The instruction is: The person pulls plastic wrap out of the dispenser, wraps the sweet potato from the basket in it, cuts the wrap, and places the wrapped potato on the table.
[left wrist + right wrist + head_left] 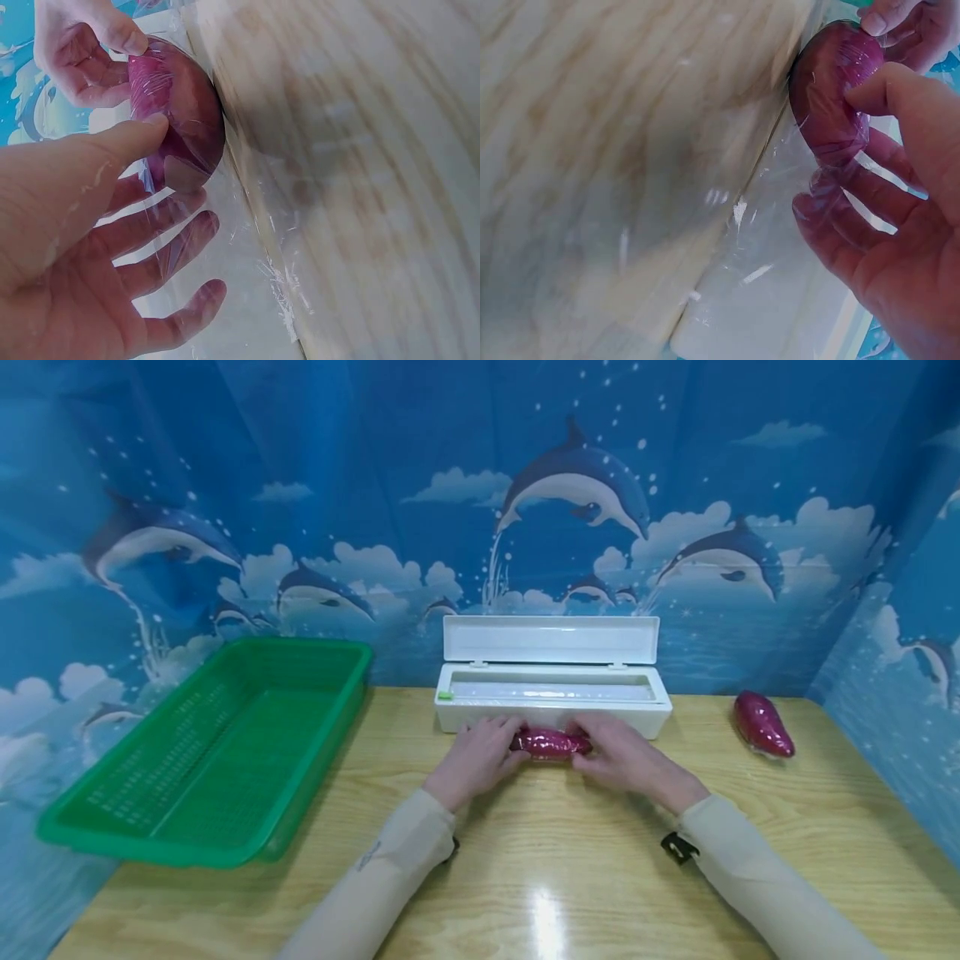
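Note:
Both hands hold a purple-red sweet potato [551, 744] in front of a white cling film box [555, 718], just above the table. Clear cling film wraps round it and stretches from it toward the box. My left hand [480, 758] grips its left end; in the left wrist view the thumb presses the near side, with several fingers [199, 304] spread behind the film. At the other end my right hand [626, 756] grips it, its thumb [877, 91] pressing on the skin in the right wrist view. The box lid [551, 640] stands raised at the back.
A second purple-red sweet potato [762, 724], shiny with film, lies on the table at the right. To the left stands a large green plastic basket [300, 789]. A blue dolphin-print curtain [420, 460] hangs behind the wooden table [555, 860].

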### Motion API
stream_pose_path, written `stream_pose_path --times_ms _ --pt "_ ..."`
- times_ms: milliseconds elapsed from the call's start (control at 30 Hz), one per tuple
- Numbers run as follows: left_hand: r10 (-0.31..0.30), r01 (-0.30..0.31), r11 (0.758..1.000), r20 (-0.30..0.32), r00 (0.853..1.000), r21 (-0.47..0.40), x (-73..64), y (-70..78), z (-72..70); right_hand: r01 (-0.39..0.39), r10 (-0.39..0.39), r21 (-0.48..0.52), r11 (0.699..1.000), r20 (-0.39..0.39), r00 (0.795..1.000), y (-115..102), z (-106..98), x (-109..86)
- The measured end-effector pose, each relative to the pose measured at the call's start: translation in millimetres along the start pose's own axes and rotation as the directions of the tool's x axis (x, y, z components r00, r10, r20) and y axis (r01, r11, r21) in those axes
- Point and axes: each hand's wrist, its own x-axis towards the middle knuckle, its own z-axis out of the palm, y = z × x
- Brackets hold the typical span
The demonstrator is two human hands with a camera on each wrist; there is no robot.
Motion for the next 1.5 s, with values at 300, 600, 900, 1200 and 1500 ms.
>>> stream_pose_path --times_ms 300,600,900,1200,1500 --pt "-0.006 0.007 1.000 0.032 0.999 -0.020 -1.6 -1.5 -2.3 0.050 -0.052 -0.080 0.996 -0.019 0.998 0 -3 -1.9" --pt "0.010 -0.009 0.996 0.013 1.000 -0.086 -5.3 -8.4 -4.1 0.082 -0.092 -0.147 0.986 -0.057 0.994 0 -5 -13.4" --pt "0.040 -0.070 0.973 -0.135 0.990 -0.222 -19.6 -29.0 -29.4 0.089 -0.103 -0.142 0.986 -0.096 0.990 -5 -14 -22.5" --pt "-0.165 0.096 0.967 -0.296 0.941 -0.235 -21.1 -73.3 -44.8 0.099 -0.114 -0.096 0.990 -0.156 0.981 -15 -23 -7.2" --pt "-0.255 0.213 0.947 -0.157 0.954 -0.241 -16.6 -94.7 -32.7 0.156 -0.159 -0.031 0.987 -0.195 0.968 -25 -17 31.9"
